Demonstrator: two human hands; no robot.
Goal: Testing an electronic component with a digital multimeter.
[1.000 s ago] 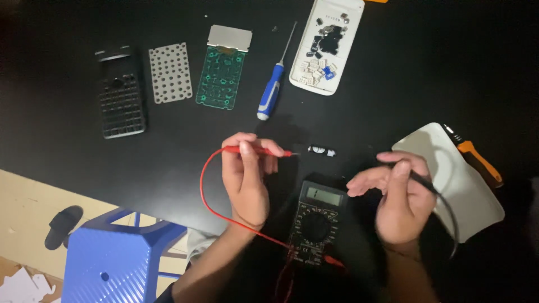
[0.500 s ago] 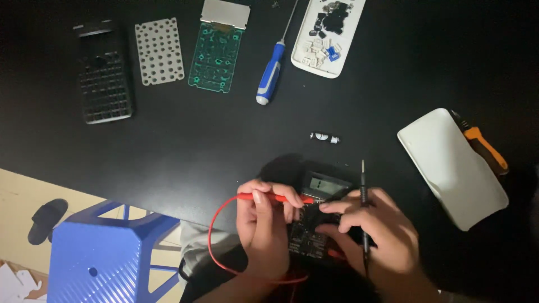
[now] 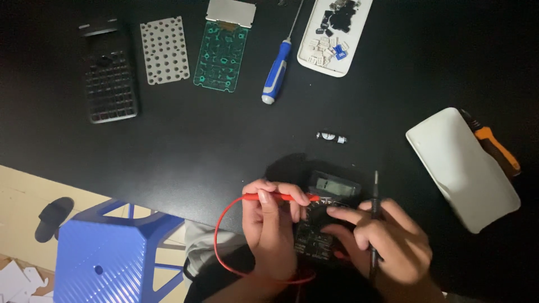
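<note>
Black table [image 3: 168,146], blue stool [image 3: 106,252] below; left hand [image 3: 269,230] grips red probe [image 3: 281,197], right hand [image 3: 387,247] black probe [image 3: 374,224].

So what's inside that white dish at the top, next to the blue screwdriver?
The white dish holds small loose pieces: pale little keys, one blue bit and some black parts. Its top end is cut off by the picture, so anything there is hidden.

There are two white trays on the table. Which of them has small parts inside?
The upper white tray, right of the blue-handled screwdriver, holds small dark and white pieces. The larger white tray, at the right beside the orange-handled tool, shows nothing inside.
</note>
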